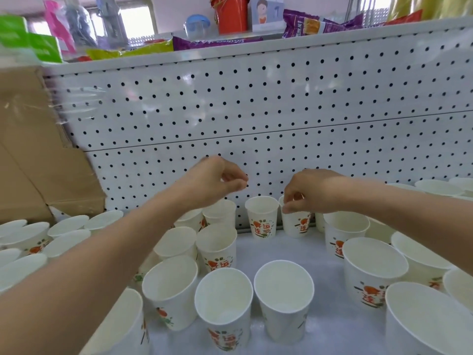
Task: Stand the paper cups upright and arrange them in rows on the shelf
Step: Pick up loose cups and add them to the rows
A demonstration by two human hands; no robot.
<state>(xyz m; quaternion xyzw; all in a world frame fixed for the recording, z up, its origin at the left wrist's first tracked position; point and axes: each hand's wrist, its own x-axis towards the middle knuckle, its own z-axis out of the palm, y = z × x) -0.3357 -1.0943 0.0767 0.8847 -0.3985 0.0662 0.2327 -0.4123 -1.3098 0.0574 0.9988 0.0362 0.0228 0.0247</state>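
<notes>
Right hand (312, 193) pinches the back-row cup (297, 225); left hand (217, 180) hovers nearby, loosely curled, empty.

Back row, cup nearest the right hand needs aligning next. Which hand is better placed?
Right. The right hand pinches the rim of that cup; the left hand hovers empty, off to the left above other cups.
</notes>
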